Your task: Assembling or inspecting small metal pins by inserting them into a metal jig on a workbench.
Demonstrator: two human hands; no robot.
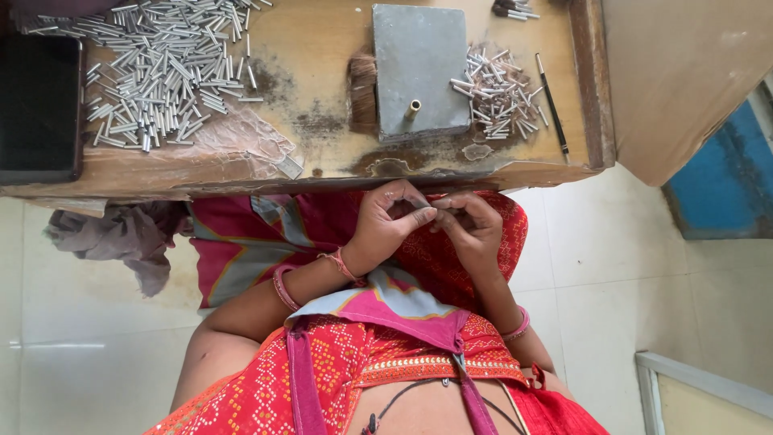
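Observation:
My left hand and my right hand meet over my lap, just below the front edge of the wooden table. Their fingertips pinch together around a small thin object, too small to identify, probably one of the metal tubes. On the table above them lies a grey metal plate with a short brass peg standing near its front edge. A small heap of short silver tubes lies right of the plate. A much larger pile of silver tubes covers the table's left part.
A dark tray sits at the table's left end. A brush lies against the plate's left side, a thin black stick at the right. A crumpled grey cloth hangs below the table. White floor tiles surround me.

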